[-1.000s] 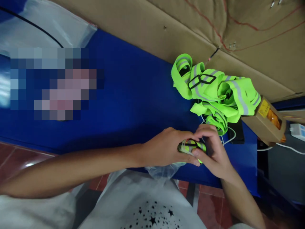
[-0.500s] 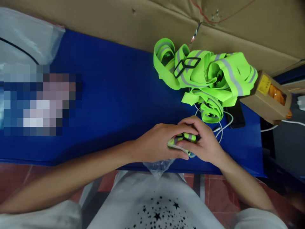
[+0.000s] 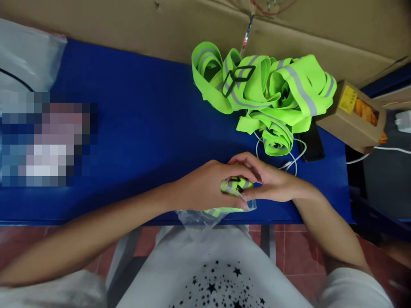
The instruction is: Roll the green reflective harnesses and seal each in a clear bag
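Near the table's front edge, my left hand (image 3: 201, 186) is closed around a clear plastic bag (image 3: 195, 220) that hangs out below the palm. Inside the bag sits a folded neon-green reflective strap (image 3: 236, 185) with grey stripes and a black buckle, partly covered by my fingers. From the right, my right hand (image 3: 272, 184) grips the bag's mouth, thumb on the near side and fingers curled over the far side against the left hand. Beyond both hands lies a pile of loose neon-green reflective straps (image 3: 266, 90) with black buckles.
A white cable (image 3: 297, 160) and a black phone (image 3: 311, 143) lie right of the strap pile on the blue table (image 3: 135, 128). A cardboard box (image 3: 346, 124) holds orange packets. Plastic bags (image 3: 28, 55) lie at the far left, beside a blurred-out patch. Cardboard (image 3: 112, 25) lines the back.
The strap sits deeper in the bag, with more green showing through the plastic below my left hand. My right hand has turned flatter and its wrist has risen. The view has shifted slightly.
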`<action>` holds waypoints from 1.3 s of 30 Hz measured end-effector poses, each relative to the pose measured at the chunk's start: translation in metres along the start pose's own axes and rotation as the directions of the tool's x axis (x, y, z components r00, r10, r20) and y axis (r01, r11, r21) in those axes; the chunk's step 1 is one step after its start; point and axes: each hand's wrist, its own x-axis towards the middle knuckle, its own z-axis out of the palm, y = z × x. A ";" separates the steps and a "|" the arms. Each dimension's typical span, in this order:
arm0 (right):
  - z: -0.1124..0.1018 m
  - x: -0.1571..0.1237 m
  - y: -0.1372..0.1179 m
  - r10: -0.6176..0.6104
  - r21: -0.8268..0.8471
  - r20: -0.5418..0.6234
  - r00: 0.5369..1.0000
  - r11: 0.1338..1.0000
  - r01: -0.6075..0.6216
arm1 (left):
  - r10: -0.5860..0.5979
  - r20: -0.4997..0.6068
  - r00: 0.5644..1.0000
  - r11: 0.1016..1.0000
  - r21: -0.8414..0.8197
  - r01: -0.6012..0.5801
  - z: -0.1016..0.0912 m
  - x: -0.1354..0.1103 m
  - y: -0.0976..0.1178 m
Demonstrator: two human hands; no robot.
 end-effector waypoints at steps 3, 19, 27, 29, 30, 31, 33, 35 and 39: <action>-0.002 -0.001 -0.008 0.028 0.016 0.011 1.000 0.999 -0.029 | 0.016 0.021 1.000 1.000 0.009 -0.016 -0.004 -0.003 0.005; 0.021 0.013 0.010 0.115 0.171 -0.072 0.991 0.980 -0.101 | 0.081 -0.113 0.990 0.979 -0.179 -0.100 -0.018 -0.012 -0.002; 0.025 0.016 0.004 0.056 0.084 -0.038 0.998 0.995 -0.052 | 0.039 -0.117 0.992 0.922 -0.379 -0.080 -0.011 -0.006 -0.002; 0.030 0.018 0.002 0.028 -0.029 -0.036 0.999 0.999 -0.029 | 0.025 -0.105 0.994 0.906 -0.418 -0.067 -0.011 -0.004 0.000; 0.032 0.019 0.001 0.020 -0.073 -0.039 0.999 0.997 -0.023 | 0.019 -0.098 0.995 0.899 -0.434 -0.060 -0.011 -0.004 0.001; 0.034 0.019 0.001 0.026 -0.085 -0.043 0.999 0.996 -0.029 | 0.016 -0.095 0.995 0.893 -0.447 -0.057 -0.011 -0.003 0.001; 0.034 0.018 0.002 0.077 -0.002 -0.044 0.996 0.997 -0.077 | 0.024 -0.124 0.992 0.893 -0.444 -0.077 -0.012 -0.003 -0.001; 0.030 0.015 0.005 0.158 0.156 -0.079 0.984 0.977 -0.144 | 0.030 -0.199 0.980 0.922 -0.374 -0.104 -0.015 -0.002 -0.007; 0.015 0.012 0.009 0.241 0.349 -0.304 0.922 0.928 -0.127 | -0.073 -0.239 0.968 0.971 -0.238 0.014 -0.026 -0.001 -0.021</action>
